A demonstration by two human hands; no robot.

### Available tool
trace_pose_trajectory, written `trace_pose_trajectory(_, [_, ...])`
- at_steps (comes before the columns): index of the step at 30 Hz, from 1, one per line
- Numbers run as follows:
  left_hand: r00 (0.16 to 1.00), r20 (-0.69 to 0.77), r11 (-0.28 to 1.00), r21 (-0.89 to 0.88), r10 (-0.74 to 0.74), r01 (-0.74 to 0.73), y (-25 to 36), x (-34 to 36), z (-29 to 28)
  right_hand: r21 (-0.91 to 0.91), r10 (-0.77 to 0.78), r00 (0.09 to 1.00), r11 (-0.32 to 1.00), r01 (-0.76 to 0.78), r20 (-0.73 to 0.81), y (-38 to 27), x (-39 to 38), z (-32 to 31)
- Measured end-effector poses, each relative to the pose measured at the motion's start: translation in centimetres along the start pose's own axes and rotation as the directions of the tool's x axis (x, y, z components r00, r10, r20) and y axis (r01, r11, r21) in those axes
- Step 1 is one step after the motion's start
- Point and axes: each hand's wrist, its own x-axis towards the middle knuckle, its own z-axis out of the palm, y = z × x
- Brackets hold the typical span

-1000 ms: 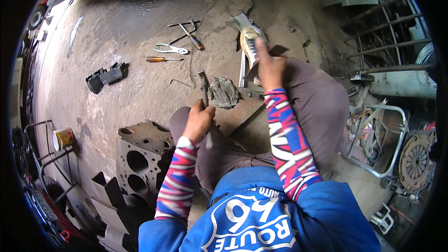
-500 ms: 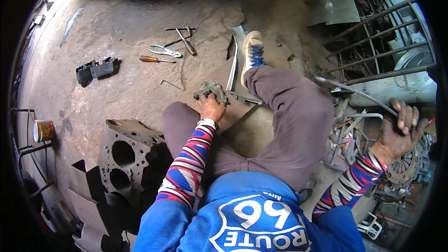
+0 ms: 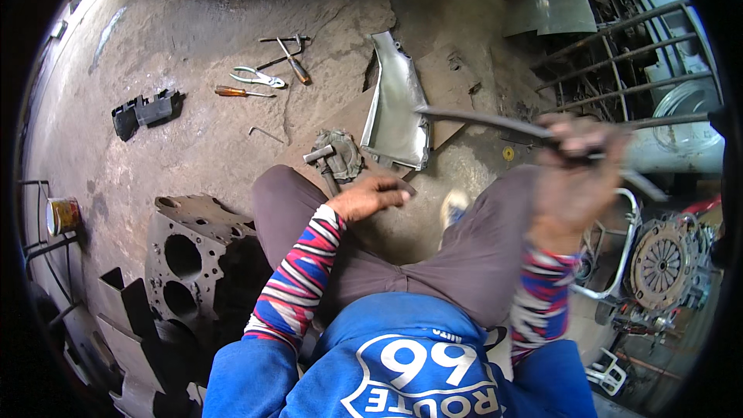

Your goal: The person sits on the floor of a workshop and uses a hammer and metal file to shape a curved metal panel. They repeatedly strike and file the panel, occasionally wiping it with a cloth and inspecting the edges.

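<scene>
My right hand (image 3: 576,174), blurred by motion, is wrapped round a long dark metal bar (image 3: 487,118). The bar's far tip overlaps the bent silver sheet-metal panel (image 3: 393,112) on the floor in front of me; whether they touch I cannot tell. My left hand (image 3: 370,198) is open, its fingers stretched to the right above the ground between my legs. Just beyond its wrist, a hammer (image 3: 318,155) rests against a grey cast metal part (image 3: 340,159), handle pointing back to me.
Pliers (image 3: 259,77), screwdrivers (image 3: 244,92) and a thin bent rod (image 3: 267,135) lie ahead to the left, near a black plastic part (image 3: 147,114). An engine block (image 3: 174,224) stands by my left knee. At right are a clutch plate (image 3: 658,263) and a barred metal frame (image 3: 619,81).
My right hand has swung inward and forward with the bar. The left hand has come off the cast part, exposing the hammer. My shoe has drawn back, uncovering the panel.
</scene>
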Motion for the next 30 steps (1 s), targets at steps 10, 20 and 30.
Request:
trace_pose_trajectory(10, [0.866,-0.292,0.104,-0.956,-0.406,-0.274,1.3,1.5,3.5,-0.576,0.464,0.588,0.817,0.005,0.663,12.8,-12.4,-3.1])
trace_pose_trajectory(20, [0.673,-0.590,-0.006,-0.750,-0.447,-0.661,0.5,1.1,5.1,-0.490,0.480,0.505,0.168,-0.856,-0.718,36.5,-4.4,-20.8])
trace_pose_trajectory(30, [0.374,-0.654,0.238,-0.651,-0.658,-0.721,2.2,4.4,13.5,-0.216,0.872,0.258,0.181,-0.959,-0.416,43.0,-2.9,-23.0])
